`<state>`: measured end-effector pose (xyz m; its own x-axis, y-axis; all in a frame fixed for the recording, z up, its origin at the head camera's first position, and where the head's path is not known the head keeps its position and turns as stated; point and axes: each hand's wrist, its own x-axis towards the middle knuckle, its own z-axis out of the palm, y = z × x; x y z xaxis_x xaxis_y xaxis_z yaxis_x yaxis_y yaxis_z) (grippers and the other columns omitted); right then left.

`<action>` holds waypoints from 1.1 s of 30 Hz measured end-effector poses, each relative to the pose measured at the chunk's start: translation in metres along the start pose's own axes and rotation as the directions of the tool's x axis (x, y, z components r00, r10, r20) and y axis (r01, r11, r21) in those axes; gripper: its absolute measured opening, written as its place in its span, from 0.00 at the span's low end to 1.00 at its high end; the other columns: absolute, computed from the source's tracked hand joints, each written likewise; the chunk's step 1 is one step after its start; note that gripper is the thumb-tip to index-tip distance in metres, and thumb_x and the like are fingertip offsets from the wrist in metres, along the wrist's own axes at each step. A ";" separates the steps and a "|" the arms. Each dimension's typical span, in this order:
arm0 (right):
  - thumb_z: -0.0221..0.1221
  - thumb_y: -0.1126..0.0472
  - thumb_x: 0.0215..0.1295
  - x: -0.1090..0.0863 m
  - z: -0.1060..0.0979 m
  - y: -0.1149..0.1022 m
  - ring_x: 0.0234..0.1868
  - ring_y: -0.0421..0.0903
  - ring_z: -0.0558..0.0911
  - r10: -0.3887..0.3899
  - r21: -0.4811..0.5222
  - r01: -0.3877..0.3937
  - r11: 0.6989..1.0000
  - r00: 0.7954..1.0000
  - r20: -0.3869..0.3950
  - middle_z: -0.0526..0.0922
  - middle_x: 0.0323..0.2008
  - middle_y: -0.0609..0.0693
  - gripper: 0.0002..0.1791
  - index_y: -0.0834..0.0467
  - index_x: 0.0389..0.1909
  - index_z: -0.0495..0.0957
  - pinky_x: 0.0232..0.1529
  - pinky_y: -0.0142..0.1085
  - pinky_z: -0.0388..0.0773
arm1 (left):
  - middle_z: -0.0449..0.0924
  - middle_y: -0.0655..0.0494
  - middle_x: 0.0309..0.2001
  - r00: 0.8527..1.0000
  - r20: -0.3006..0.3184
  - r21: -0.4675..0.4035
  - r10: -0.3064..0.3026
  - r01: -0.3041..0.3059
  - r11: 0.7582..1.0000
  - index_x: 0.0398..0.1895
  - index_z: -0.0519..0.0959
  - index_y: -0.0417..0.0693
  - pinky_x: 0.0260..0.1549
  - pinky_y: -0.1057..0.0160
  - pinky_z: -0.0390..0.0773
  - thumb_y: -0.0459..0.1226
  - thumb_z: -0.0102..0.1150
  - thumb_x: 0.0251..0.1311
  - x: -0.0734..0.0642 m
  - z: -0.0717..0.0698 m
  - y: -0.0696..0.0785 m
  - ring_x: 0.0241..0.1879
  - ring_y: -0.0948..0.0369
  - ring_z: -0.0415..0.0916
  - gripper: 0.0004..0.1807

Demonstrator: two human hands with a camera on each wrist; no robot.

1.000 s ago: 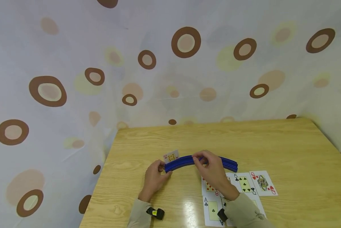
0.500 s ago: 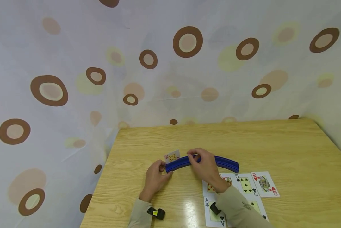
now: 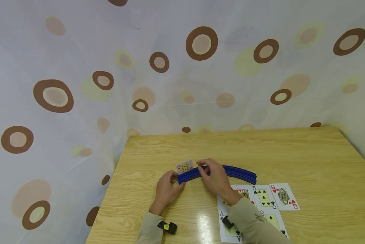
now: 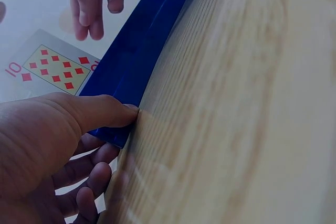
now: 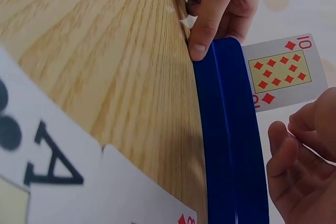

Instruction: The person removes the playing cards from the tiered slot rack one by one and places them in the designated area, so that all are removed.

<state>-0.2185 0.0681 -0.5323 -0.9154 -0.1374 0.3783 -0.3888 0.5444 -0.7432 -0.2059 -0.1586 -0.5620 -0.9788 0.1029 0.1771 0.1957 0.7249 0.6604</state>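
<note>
A curved blue playing card holder (image 3: 239, 173) stands on the table. My left hand (image 3: 165, 189) grips its left end, with the thumb on the near side, as the left wrist view also shows. A ten of diamonds (image 3: 185, 166) stands in the holder near that end, leaning back slightly. My right hand (image 3: 214, 176) hovers over the holder just right of the card. Its fingers are loosely bent and hold nothing; in the right wrist view the right hand (image 5: 304, 156) is apart from the ten of diamonds (image 5: 281, 73).
Face-up cards lie in two rows at the near right of the wooden table (image 3: 322, 162), including a queen of hearts (image 3: 283, 196), a five of clubs (image 3: 264, 196) and an ace of clubs (image 3: 229, 232). My right forearm covers some of them. A patterned cloth (image 3: 170, 81) hangs behind.
My right hand has moved left along the holder toward the ten of diamonds, uncovering more of the jack beneath the arm. My left hand keeps its grip on the holder's end.
</note>
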 end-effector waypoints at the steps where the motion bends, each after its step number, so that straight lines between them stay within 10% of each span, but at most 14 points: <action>1: 0.68 0.66 0.74 0.000 0.001 0.000 0.34 0.42 0.86 0.004 0.006 -0.004 1.000 1.000 0.004 0.91 0.48 0.54 0.11 0.60 0.54 0.89 0.33 0.31 0.78 | 0.85 0.51 0.38 1.000 0.000 0.002 -0.001 0.001 1.000 0.45 0.84 0.41 0.39 0.66 0.74 0.37 0.80 0.59 0.000 0.000 0.000 0.36 0.63 0.75 0.16; 33: 0.73 0.63 0.71 0.004 0.024 0.003 0.29 0.35 0.80 0.099 0.076 -0.099 0.992 0.995 0.008 0.93 0.46 0.50 0.09 0.55 0.49 0.90 0.31 0.29 0.74 | 0.85 0.51 0.38 1.000 -0.010 0.001 -0.003 0.003 1.000 0.46 0.84 0.42 0.39 0.66 0.74 0.38 0.80 0.58 0.000 0.001 -0.001 0.36 0.63 0.75 0.17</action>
<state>-0.2256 0.0495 -0.5462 -0.9501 -0.0894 0.2989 -0.3031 0.4909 -0.8168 -0.2066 -0.1580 -0.5633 -0.9788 0.0937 0.1822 0.1924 0.7257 0.6605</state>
